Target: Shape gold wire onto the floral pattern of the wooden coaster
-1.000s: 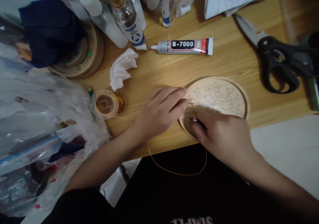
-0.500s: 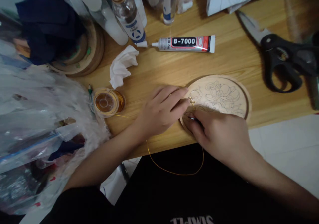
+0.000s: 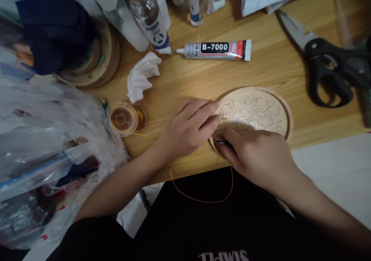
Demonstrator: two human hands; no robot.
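A round wooden plaque [image 3: 246,98] with a raised rim and a pencilled flower drawing lies near the table's front edge. My left hand [image 3: 188,127] rests with outstretched fingers on its left side, fingertips beside a small piece of bent gold wire [image 3: 222,116]. Over the plaque's lower left, my right hand [image 3: 252,152] is closed in a pinch on the gold wire; a small dark, shiny spot shows between thumb and forefinger. From beneath that hand the wire hangs in a loop [image 3: 203,202] below the table edge and runs back under my left wrist toward a clear spool [image 3: 123,118].
A B-7000 glue tube [image 3: 217,50] lies behind the plaque, with crumpled tissue [image 3: 142,77] to its left. Black-handled scissors [image 3: 327,63] are at the right. Bottles [image 3: 153,25] stand at the back, near stacked wooden rings [image 3: 111,65]. Plastic bags [image 3: 72,118] fill the left side.
My right hand has shifted very slightly, and the right side of the hanging wire loop has swung a little to the left. My left hand keeps its place.
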